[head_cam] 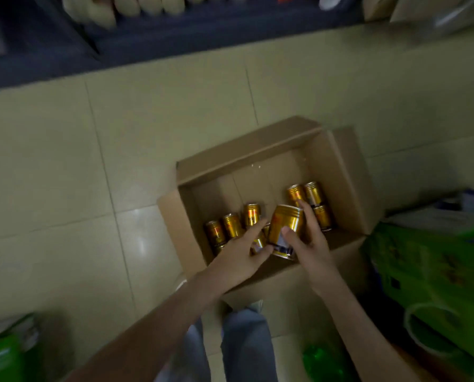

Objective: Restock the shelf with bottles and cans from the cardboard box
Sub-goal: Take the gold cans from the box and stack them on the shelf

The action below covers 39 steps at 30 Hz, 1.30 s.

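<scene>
Right hand (pixel 310 244) gripping gold can (pixel 285 227), top tilted away, above cardboard box (pixel 257 150)

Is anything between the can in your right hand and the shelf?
Nothing visible. The right hand holds the raised can over the cardboard box; only bare floor tiles lie between box and shelf.

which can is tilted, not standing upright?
The gold can gripped by the right hand, tilted, top away; loose cans stand upright in the cardboard box. The left hand holds another can.
</scene>
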Each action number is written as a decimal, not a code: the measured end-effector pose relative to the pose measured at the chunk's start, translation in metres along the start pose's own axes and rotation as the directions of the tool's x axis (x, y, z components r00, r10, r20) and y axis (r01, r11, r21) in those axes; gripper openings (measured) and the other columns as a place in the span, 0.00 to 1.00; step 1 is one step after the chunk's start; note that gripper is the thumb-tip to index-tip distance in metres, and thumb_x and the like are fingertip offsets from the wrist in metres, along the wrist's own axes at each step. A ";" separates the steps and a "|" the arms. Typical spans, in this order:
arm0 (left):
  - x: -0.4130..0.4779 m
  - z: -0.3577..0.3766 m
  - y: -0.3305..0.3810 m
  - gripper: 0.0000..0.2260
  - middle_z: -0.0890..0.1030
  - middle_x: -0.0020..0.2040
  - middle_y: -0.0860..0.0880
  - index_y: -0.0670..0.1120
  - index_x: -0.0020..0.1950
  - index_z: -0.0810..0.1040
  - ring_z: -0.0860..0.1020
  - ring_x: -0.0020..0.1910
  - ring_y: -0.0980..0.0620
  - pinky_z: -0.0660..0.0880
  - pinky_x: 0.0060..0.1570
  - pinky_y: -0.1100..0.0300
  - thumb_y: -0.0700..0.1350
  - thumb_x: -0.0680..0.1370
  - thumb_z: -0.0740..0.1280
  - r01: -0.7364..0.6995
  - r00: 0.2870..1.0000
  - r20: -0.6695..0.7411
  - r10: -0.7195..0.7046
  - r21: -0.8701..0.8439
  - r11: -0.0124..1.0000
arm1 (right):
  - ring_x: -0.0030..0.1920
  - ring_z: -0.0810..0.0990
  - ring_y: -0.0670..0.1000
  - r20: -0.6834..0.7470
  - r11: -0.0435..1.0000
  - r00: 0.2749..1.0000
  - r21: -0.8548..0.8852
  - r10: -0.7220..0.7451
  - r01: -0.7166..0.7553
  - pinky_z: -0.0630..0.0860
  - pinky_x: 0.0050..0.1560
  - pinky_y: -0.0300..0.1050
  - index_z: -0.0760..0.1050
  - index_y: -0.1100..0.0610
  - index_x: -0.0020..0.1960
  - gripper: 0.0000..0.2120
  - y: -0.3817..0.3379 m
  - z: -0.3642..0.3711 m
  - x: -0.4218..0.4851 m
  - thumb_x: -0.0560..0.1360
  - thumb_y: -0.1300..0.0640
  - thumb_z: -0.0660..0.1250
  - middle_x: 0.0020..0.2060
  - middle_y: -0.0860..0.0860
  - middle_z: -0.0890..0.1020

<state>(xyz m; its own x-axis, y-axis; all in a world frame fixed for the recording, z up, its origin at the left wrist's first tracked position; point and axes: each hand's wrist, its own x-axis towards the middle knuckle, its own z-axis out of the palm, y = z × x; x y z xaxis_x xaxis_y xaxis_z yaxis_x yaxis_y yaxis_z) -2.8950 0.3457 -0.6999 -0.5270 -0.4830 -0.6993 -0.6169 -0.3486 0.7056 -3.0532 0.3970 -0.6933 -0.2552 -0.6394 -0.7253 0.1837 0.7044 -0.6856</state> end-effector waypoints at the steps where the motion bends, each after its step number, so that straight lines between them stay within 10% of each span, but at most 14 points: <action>1: -0.020 -0.009 0.027 0.27 0.77 0.62 0.50 0.78 0.64 0.53 0.78 0.55 0.54 0.73 0.60 0.59 0.52 0.78 0.65 -0.025 0.999 0.036 0.026 -0.028 0.999 | 0.60 0.76 0.46 0.007 0.999 1.000 0.042 -0.009 0.008 0.76 0.53 0.40 0.63 0.25 0.63 0.28 -0.021 0.001 -0.027 0.74 0.51 0.69 0.64 0.44 0.72; 9: -0.175 -0.041 0.203 0.33 0.76 0.57 0.52 0.58 0.74 0.54 0.79 0.51 0.61 0.75 0.52 0.65 0.35 0.77 0.66 -0.207 0.888 0.361 0.285 -0.240 0.948 | 0.64 0.77 0.53 -0.173 0.910 0.957 0.310 -0.232 0.276 0.74 0.63 0.57 0.64 0.30 0.68 0.37 -0.151 -0.018 -0.225 0.65 0.44 0.77 0.69 0.49 0.72; 13: -0.251 -0.019 0.259 0.31 0.74 0.60 0.44 0.65 0.72 0.56 0.78 0.58 0.50 0.76 0.58 0.57 0.40 0.78 0.65 -0.241 0.802 0.520 0.292 -0.166 0.956 | 0.60 0.79 0.56 -0.313 0.814 0.921 0.454 -0.233 0.361 0.77 0.59 0.56 0.60 0.38 0.71 0.48 -0.160 -0.038 -0.341 0.58 0.44 0.81 0.64 0.53 0.77; 22: -0.431 0.132 0.350 0.37 0.78 0.64 0.48 0.64 0.73 0.57 0.80 0.56 0.51 0.78 0.54 0.55 0.42 0.70 0.69 -0.450 0.462 0.804 0.374 -0.150 0.880 | 0.61 0.78 0.56 -0.640 0.612 0.720 0.465 -0.266 0.640 0.78 0.56 0.51 0.66 0.53 0.71 0.25 -0.124 -0.087 -0.600 0.76 0.52 0.65 0.63 0.56 0.78; 25: -0.492 0.200 0.357 0.34 0.83 0.54 0.54 0.69 0.68 0.61 0.80 0.53 0.56 0.79 0.50 0.58 0.42 0.71 0.70 -0.608 0.339 0.813 0.473 -0.194 0.770 | 0.65 0.75 0.54 -0.746 0.696 0.612 0.292 -0.264 0.656 0.72 0.63 0.57 0.68 0.49 0.70 0.34 -0.095 -0.110 -0.687 0.68 0.40 0.72 0.67 0.54 0.74; 33: -0.663 0.430 0.320 0.37 0.77 0.65 0.53 0.77 0.68 0.56 0.76 0.63 0.56 0.76 0.60 0.50 0.51 0.72 0.74 -0.878 -0.050 0.846 0.531 -0.291 0.380 | 0.54 0.82 0.48 -0.919 0.804 0.337 0.039 -0.205 0.593 0.76 0.57 0.48 0.70 0.46 0.62 0.32 0.039 -0.164 -0.932 0.60 0.46 0.75 0.54 0.46 0.84; 39: -0.764 0.549 0.281 0.38 0.78 0.64 0.55 0.78 0.68 0.48 0.77 0.59 0.54 0.75 0.59 0.51 0.59 0.71 0.72 -0.950 -0.156 0.809 0.566 -0.281 0.140 | 0.53 0.83 0.49 -0.984 0.809 0.134 -0.014 -0.114 0.588 0.78 0.58 0.48 0.73 0.49 0.63 0.31 0.127 -0.195 -1.058 0.61 0.51 0.76 0.54 0.50 0.83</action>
<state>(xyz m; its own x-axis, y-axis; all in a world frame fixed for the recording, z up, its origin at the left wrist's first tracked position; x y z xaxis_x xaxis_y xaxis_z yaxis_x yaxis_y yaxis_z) -2.9867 1.0581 -0.0305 -0.7401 0.5281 0.4164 0.5785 0.1843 0.7946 -2.9445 1.2228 -0.0002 -0.9896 0.1376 0.0423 -0.0143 0.1985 -0.9800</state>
